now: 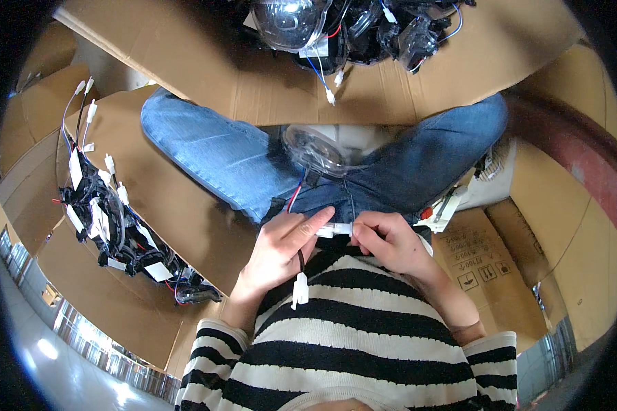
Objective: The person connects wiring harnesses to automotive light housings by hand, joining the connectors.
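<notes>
Resting over the lap, a white wire connector (336, 229) is being pinched by left hand (281, 250) and right hand (387, 243) below a clear headlamp (315, 151).

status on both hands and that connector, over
Left hand and right hand both pinch the white connector between them. Its wires run to the clear lamp unit on the lap. A second white plug dangles free. Nothing blocking.

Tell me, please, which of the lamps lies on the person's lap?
The clear lamp between the jeans legs, wired to the plug both hands pinch. The other lamps lie on cardboard beyond the knees.
</notes>
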Action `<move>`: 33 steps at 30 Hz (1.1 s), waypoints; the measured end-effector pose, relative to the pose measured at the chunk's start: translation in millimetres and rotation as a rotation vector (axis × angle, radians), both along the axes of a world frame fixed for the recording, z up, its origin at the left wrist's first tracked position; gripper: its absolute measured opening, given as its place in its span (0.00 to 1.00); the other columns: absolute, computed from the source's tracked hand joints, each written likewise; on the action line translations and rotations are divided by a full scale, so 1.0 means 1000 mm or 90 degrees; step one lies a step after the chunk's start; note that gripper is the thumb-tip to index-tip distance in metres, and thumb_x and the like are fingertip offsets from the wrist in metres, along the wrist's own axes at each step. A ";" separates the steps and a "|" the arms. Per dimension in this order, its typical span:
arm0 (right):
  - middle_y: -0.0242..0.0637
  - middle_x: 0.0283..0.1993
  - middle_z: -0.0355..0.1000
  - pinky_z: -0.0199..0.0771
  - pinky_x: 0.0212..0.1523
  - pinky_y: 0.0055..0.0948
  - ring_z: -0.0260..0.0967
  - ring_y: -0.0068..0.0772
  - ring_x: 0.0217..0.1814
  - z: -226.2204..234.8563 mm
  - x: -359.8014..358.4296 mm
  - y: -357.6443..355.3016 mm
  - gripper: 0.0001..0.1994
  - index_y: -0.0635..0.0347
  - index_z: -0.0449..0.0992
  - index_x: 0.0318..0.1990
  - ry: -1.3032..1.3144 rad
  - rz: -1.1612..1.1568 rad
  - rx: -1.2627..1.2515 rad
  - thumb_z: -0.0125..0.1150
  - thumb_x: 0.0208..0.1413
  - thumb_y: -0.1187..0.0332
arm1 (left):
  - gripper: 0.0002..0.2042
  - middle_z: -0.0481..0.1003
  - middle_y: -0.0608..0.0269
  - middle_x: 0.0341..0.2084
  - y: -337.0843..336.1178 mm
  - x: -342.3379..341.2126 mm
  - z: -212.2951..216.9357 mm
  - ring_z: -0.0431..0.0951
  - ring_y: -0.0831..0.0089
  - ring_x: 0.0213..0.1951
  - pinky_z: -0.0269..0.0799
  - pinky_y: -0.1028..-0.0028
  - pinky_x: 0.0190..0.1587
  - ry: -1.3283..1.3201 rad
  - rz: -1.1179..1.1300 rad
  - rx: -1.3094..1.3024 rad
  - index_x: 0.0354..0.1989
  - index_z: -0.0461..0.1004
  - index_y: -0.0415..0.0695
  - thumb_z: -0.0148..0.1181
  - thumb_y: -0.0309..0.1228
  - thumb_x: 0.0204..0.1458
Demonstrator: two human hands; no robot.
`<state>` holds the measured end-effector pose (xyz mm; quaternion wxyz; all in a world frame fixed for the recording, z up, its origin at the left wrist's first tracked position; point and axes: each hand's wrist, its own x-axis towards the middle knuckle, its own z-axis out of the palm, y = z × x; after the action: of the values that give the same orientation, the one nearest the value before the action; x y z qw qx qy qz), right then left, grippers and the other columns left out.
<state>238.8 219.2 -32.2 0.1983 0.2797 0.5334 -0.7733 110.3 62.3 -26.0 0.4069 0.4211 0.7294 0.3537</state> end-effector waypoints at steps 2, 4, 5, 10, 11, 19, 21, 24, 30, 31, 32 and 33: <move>0.30 0.20 0.64 0.58 0.21 0.16 0.57 0.14 0.21 -0.001 0.001 -0.003 0.10 0.65 0.67 0.24 0.005 -0.008 0.010 0.44 0.53 0.70 | 0.24 0.64 0.62 0.15 0.004 0.005 -0.006 0.64 0.68 0.18 0.61 0.74 0.22 0.018 0.029 0.041 0.45 0.68 0.42 0.55 0.16 0.33; 0.36 0.18 0.64 0.60 0.23 0.22 0.58 0.18 0.21 0.002 -0.001 -0.007 0.09 0.66 0.67 0.25 -0.002 -0.028 0.015 0.47 0.52 0.69 | 0.25 0.63 0.63 0.15 0.009 0.009 -0.011 0.63 0.69 0.17 0.60 0.73 0.22 0.066 0.033 0.160 0.45 0.68 0.42 0.55 0.16 0.32; 0.36 0.18 0.63 0.60 0.22 0.21 0.58 0.17 0.21 0.005 -0.003 -0.006 0.09 0.66 0.67 0.25 -0.009 -0.021 0.016 0.47 0.52 0.70 | 0.26 0.63 0.63 0.15 0.010 0.009 -0.010 0.63 0.69 0.17 0.60 0.73 0.22 0.068 0.047 0.153 0.45 0.68 0.43 0.55 0.15 0.31; 0.36 0.17 0.62 0.59 0.19 0.21 0.57 0.17 0.19 0.008 0.000 -0.003 0.08 0.65 0.68 0.25 -0.008 -0.058 0.007 0.47 0.51 0.70 | 0.27 0.64 0.61 0.16 0.006 0.008 -0.010 0.63 0.69 0.17 0.60 0.74 0.21 0.064 0.084 0.100 0.46 0.68 0.43 0.54 0.12 0.29; 0.36 0.16 0.62 0.58 0.18 0.22 0.56 0.17 0.17 0.009 -0.001 -0.004 0.08 0.65 0.68 0.25 0.010 -0.076 0.015 0.48 0.51 0.70 | 0.26 0.66 0.61 0.17 0.007 0.006 -0.007 0.64 0.70 0.18 0.61 0.76 0.21 0.047 0.077 0.091 0.45 0.69 0.41 0.54 0.12 0.30; 0.43 0.15 0.62 0.59 0.17 0.28 0.62 0.35 0.15 0.008 -0.007 -0.008 0.06 0.65 0.68 0.25 0.041 -0.066 0.208 0.48 0.49 0.72 | 0.26 0.67 0.61 0.17 0.008 0.004 -0.010 0.65 0.71 0.18 0.62 0.75 0.22 0.056 0.052 0.123 0.45 0.69 0.40 0.54 0.12 0.30; 0.44 0.16 0.62 0.60 0.18 0.29 0.63 0.38 0.16 0.007 -0.008 -0.008 0.06 0.65 0.68 0.25 0.037 -0.054 0.228 0.48 0.49 0.72 | 0.24 0.67 0.60 0.18 0.008 0.005 -0.007 0.65 0.68 0.18 0.62 0.73 0.22 0.013 0.050 0.070 0.45 0.68 0.41 0.53 0.14 0.33; 0.36 0.19 0.65 0.58 0.20 0.20 0.60 0.21 0.18 0.005 -0.009 -0.007 0.07 0.67 0.67 0.25 0.015 -0.039 0.236 0.46 0.51 0.74 | 0.26 0.67 0.56 0.23 0.009 0.007 -0.011 0.68 0.64 0.21 0.65 0.72 0.25 -0.014 0.013 0.046 0.50 0.62 0.41 0.55 0.20 0.37; 0.37 0.21 0.65 0.61 0.22 0.21 0.61 0.23 0.20 -0.008 0.002 -0.001 0.05 0.68 0.68 0.28 0.086 0.008 0.281 0.47 0.50 0.74 | 0.26 0.62 0.47 0.39 0.008 -0.006 0.003 0.68 0.56 0.33 0.66 0.70 0.37 -0.139 0.024 -0.012 0.53 0.59 0.41 0.53 0.34 0.42; 0.40 0.20 0.65 0.62 0.21 0.25 0.63 0.31 0.20 -0.005 0.004 0.003 0.05 0.66 0.69 0.28 0.060 -0.003 0.263 0.49 0.49 0.74 | 0.22 0.62 0.49 0.38 0.003 -0.004 -0.003 0.67 0.59 0.36 0.65 0.72 0.40 -0.135 0.052 0.028 0.52 0.60 0.41 0.49 0.31 0.46; 0.44 0.20 0.65 0.63 0.21 0.28 0.64 0.39 0.19 -0.003 0.004 0.007 0.04 0.64 0.70 0.28 0.033 -0.015 0.243 0.50 0.47 0.73 | 0.17 0.66 0.52 0.32 0.005 -0.005 -0.004 0.68 0.63 0.33 0.65 0.73 0.38 -0.146 0.092 0.057 0.48 0.64 0.40 0.45 0.28 0.49; 0.43 0.20 0.65 0.63 0.21 0.28 0.65 0.37 0.19 0.003 0.005 0.011 0.04 0.63 0.70 0.30 -0.002 0.010 0.208 0.51 0.47 0.73 | 0.14 0.67 0.53 0.29 0.005 -0.007 -0.002 0.68 0.64 0.32 0.65 0.74 0.38 -0.169 0.090 -0.011 0.45 0.66 0.39 0.43 0.27 0.50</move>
<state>244.2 230.7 -29.6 0.1568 0.3053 0.6539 -0.6743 103.0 67.0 -27.8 0.4774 0.3143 0.7003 0.4276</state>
